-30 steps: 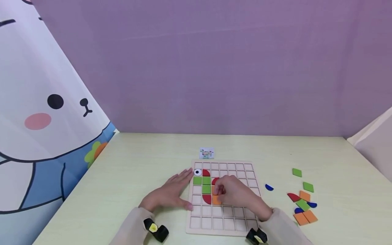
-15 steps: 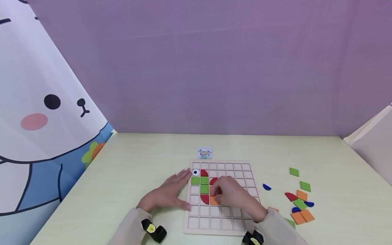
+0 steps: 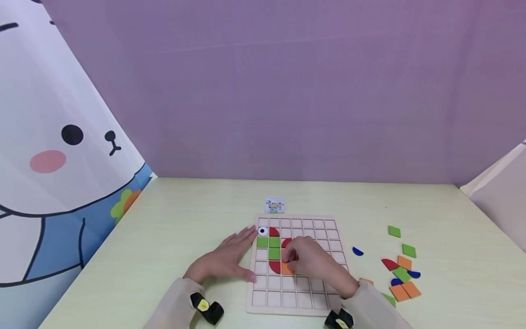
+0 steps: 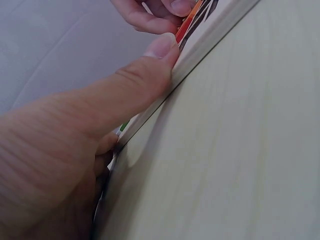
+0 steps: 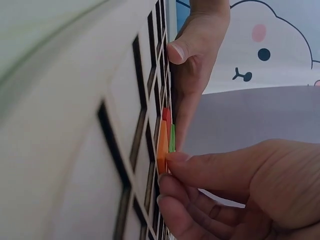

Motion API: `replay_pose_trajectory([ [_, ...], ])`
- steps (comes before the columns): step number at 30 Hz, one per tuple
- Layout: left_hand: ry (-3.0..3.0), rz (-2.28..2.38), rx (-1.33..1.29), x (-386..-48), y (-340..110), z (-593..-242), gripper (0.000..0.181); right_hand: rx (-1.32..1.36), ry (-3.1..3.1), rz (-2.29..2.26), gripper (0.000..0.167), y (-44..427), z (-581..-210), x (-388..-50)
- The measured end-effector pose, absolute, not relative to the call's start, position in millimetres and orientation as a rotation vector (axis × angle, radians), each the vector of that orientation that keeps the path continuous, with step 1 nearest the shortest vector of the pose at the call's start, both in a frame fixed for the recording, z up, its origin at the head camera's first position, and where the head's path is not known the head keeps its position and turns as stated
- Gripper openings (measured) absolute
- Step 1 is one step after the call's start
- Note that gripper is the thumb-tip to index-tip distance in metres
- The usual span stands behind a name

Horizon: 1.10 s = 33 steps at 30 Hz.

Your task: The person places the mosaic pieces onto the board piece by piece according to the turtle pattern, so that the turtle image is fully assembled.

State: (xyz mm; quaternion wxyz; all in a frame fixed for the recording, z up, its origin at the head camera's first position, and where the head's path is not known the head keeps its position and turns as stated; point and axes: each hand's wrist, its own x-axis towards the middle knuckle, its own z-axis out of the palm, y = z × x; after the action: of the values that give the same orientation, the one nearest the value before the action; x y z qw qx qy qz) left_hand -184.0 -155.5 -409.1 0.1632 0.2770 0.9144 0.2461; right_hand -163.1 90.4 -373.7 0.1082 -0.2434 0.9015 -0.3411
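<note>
A wooden grid board (image 3: 283, 299) lies on the table. In its left columns sit a round eye tile (image 3: 262, 231), green square tiles (image 3: 274, 254), red quarter-circle tiles (image 3: 274, 267) and an orange tile (image 3: 287, 268). My left hand (image 3: 225, 259) rests at the board's left side, fingers spread and thumb touching the edge. Over the third column, my right hand (image 3: 314, 259) has its fingers curled in and pinches an orange square tile (image 5: 162, 145). That tile is mostly hidden from the head view by the fingers. Green and red tiles show behind it in the right wrist view.
A small picture card (image 3: 275, 205) lies behind the board. Right of the board are a blue half-circle tile (image 3: 358, 251), a green tile (image 3: 408, 250) and a loose pile with a red tile (image 3: 390, 264) and orange tiles (image 3: 399, 293). A purple cloth (image 3: 304, 91) hangs behind the table.
The whole head view has shifted slightly. Both hands stay at the same places on the board, and the tiles keep their positions.
</note>
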Motion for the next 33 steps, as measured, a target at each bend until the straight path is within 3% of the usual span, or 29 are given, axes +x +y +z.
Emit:
replay_pose_trajectory([
  [33, 2.611, 0.687, 0.796, -185, -153, -408, 0.113, -0.480, 2.870, -0.847, 0.014, 154, -361, -162],
])
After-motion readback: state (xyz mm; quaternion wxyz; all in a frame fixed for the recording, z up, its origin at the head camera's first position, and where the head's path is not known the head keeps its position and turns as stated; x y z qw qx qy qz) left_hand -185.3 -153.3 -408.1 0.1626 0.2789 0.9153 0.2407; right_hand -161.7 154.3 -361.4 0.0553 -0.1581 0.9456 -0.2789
